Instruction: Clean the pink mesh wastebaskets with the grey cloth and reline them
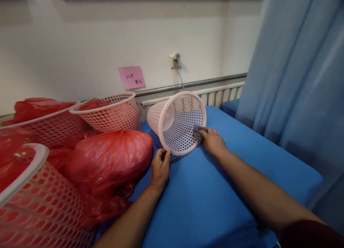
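Note:
A pale pink perforated plastic basket (161, 128) lies on its side on the blue-covered table (193, 198), its round mouth turned toward me. My left hand (160, 167) pinches the lower left of the basket's rim, thumb and fingers closed. At the right side of the mouth, my right hand (213, 140) grips a grey speckled cloth or scouring pad (199, 132) and presses it against the rim. The ends of the right fingers are partly hidden by the pad.
Several similar baskets (115, 113) with red plastic bags crowd the left. A full red bag (107, 158) sits between them and my left arm. Behind are a radiator (219, 95), a metal pipe (161, 88) and a plugged socket (174, 62). A blue curtain (290, 79) hangs at right.

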A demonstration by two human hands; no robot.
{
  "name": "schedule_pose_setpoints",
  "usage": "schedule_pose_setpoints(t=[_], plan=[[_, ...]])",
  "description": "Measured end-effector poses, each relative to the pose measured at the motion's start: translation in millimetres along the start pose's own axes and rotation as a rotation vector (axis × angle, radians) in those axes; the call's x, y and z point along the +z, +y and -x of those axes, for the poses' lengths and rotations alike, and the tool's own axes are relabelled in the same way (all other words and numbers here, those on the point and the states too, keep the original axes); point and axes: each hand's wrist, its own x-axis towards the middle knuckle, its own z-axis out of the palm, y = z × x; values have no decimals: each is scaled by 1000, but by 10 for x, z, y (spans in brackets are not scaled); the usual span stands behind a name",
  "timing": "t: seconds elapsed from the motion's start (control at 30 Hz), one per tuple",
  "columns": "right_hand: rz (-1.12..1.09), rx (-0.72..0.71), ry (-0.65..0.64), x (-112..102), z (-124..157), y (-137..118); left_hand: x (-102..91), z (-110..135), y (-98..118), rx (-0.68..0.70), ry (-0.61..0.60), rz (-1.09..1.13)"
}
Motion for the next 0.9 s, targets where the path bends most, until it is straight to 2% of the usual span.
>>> schedule_pose_setpoints(t=[0.07, 0.2, 0.27, 0.33, 0.5, 0.57, 0.67, 0.77, 0.83, 0.9], plan=[[-32, -96, -57, 32, 52, -84, 33, 6, -25, -13, -46, 27], [-368, -416, -187, 156, 203, -343, 108, -1, -143, -96, -199, 60], [-474, -467, -213, 191, 226, -396, 113, -12, -170, -117, -222, 60], [-441, -432, -216, 182, 193, -355, 86, -22, -148, -105, -204, 64], [-136, -62, -43, 26, 16, -37, -21, -32, -14, -14, -2, 14], [-91, 5, 10, -10, -4, 10, -21, -27, 0, 10, 39, 20], [-96, -86, -44, 37, 69, -112, 45, -14, -52, -7, -37, 71], [-269, -308, -148, 149, 187, -331, 119, -13, -141, -93, -196, 112], [-388, -406, -191, 191, 219, -403, 125, -23, -178, -136, -229, 108], [-366, -368, -168, 170, 179, -353, 92, -30, -176, -127, -200, 81]])
